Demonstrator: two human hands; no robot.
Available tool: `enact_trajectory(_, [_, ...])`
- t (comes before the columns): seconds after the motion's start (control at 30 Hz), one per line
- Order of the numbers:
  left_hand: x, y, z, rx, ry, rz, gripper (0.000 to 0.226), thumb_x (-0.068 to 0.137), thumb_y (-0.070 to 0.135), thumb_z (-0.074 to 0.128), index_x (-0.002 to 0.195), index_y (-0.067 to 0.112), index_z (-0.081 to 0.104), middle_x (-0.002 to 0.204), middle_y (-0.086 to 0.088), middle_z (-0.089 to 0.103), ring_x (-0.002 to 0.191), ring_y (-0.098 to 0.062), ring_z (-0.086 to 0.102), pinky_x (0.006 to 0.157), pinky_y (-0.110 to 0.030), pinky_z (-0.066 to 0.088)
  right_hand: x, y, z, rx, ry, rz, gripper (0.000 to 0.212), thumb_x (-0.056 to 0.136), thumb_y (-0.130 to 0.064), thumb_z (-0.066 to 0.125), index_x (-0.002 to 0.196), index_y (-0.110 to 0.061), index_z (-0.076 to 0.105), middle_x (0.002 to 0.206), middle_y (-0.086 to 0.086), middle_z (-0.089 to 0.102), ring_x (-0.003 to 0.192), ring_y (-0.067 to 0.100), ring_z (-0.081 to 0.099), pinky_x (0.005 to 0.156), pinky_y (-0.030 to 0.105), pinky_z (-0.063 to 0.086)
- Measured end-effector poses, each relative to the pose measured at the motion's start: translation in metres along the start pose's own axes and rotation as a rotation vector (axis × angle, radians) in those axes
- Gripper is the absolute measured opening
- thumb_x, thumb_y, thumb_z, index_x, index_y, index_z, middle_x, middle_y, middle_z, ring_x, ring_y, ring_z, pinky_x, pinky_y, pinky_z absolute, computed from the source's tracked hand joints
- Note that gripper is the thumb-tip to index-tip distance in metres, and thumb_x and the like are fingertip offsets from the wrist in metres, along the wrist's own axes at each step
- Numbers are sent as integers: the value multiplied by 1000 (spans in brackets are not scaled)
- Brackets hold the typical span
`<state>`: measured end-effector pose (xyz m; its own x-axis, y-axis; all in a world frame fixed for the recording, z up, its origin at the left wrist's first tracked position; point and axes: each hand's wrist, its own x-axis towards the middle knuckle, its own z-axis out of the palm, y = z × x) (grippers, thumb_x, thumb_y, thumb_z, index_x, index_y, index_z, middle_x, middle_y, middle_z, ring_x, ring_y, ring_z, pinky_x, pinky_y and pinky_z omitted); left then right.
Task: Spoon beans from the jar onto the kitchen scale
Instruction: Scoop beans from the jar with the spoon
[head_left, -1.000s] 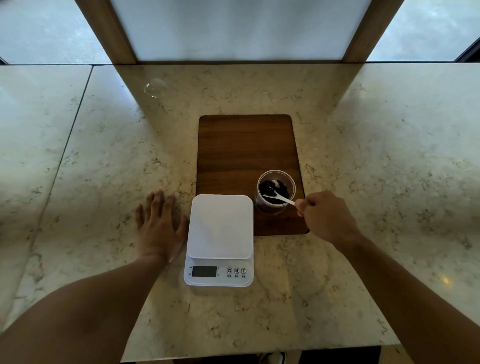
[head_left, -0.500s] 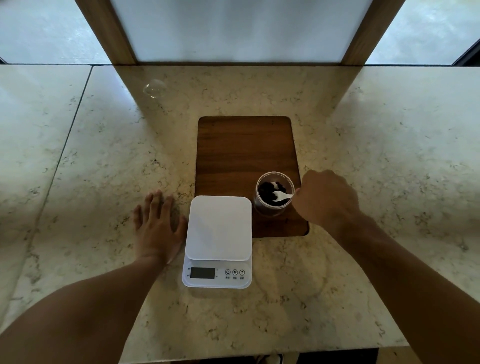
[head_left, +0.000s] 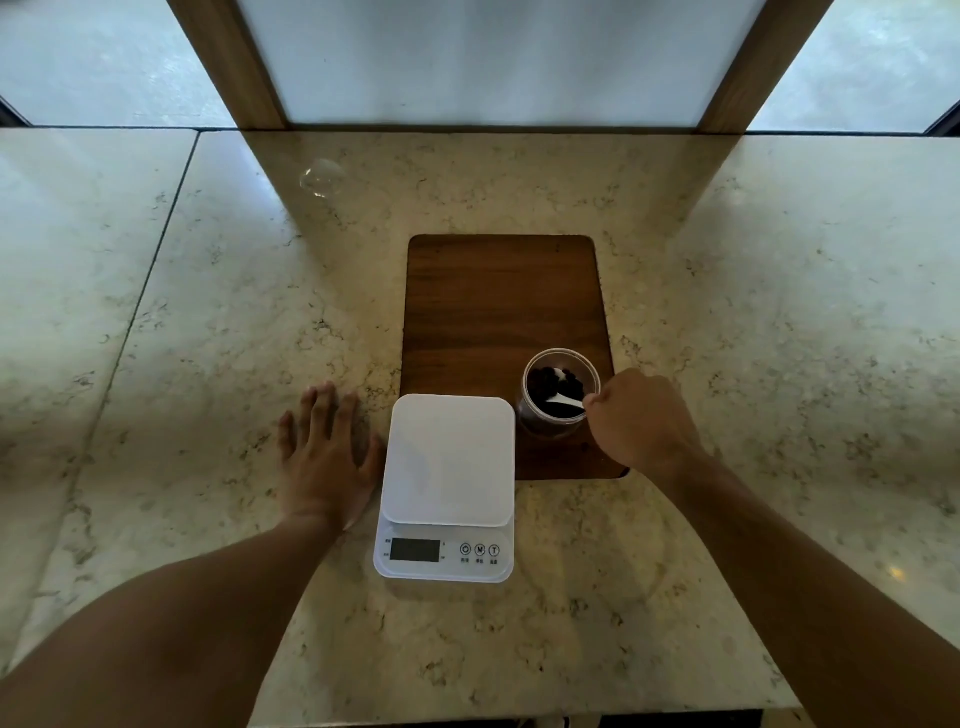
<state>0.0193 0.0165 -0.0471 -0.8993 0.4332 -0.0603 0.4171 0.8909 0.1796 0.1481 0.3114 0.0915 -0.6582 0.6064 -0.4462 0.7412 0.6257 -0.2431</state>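
A clear jar (head_left: 543, 423) with dark beans (head_left: 545, 384) in it stands on the near right corner of a wooden board (head_left: 501, 301). My right hand (head_left: 641, 421) sits just right of the jar, gripping a small white spoon (head_left: 563, 400) whose bowl dips among the beans. A white kitchen scale (head_left: 449, 462) lies left of the jar, its weighing plate bare and its display (head_left: 414, 550) dark. My left hand (head_left: 324, 457) rests flat on the counter beside the scale's left edge, fingers spread.
The marble counter (head_left: 208, 312) stretches wide on both sides, with a seam at the left. A clear round lid (head_left: 321, 177) lies far back on the left. Wooden window posts (head_left: 234, 62) rise behind the counter. The counter's front edge runs along the bottom.
My right hand rose beside the jar, then settled back a little. The spoon's bowl has pushed deeper into the beans. My left hand and the scale have stayed put.
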Motion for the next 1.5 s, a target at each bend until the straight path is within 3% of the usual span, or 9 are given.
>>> enact_trajectory(0.3, [0, 0, -1, -3, 10, 8, 78, 90, 65, 19, 154, 20, 28, 165, -10, 16, 154, -25, 0, 123, -48, -2, -12, 19, 4, 226, 83, -47, 34, 94, -27, 52, 72, -4, 66, 68, 8, 67, 63, 26, 62, 58, 29, 47])
enact_trajectory(0.47, [1, -1, 1, -17, 18, 4, 77, 90, 63, 21, 153, 20, 28, 165, -11, 19, 153, -26, 2, 123, -49, -1, -15, 24, 5, 328, 95, -27, 33, 93, -26, 56, 72, -5, 70, 65, 12, 67, 57, 23, 60, 51, 25, 41])
enact_trajectory(1.5, [0, -1, 0, -17, 12, 5, 76, 91, 60, 26, 153, 17, 29, 165, -11, 18, 153, -25, 1, 122, -47, -4, -17, 34, 8, 428, 120, 21, 33, 94, -29, 55, 70, -11, 69, 54, 4, 58, 42, 13, 46, 44, 23, 33])
